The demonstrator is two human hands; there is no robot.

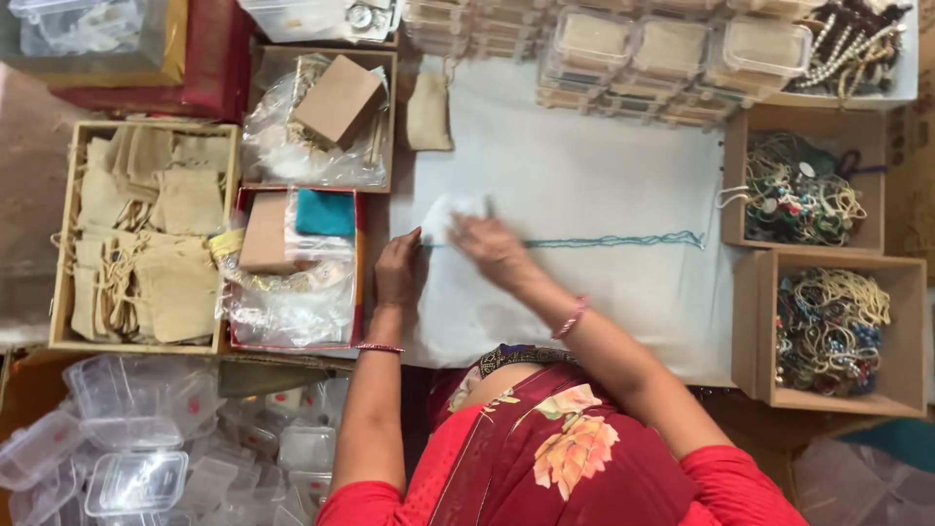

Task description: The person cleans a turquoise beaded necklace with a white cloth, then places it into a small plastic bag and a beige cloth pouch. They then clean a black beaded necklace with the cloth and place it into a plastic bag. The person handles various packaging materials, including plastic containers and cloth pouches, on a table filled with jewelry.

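teal bead string runs rightward from r hand grip, seemingly pinched.

On the white-covered tabletop, the left hand presses down at the end of a teal bead strand stretched toward the right. The right hand, blurred, lies over a small white cloth on the strand. Burlap pouches fill a wooden box on the left; boxes of tangled necklaces stand on the right.
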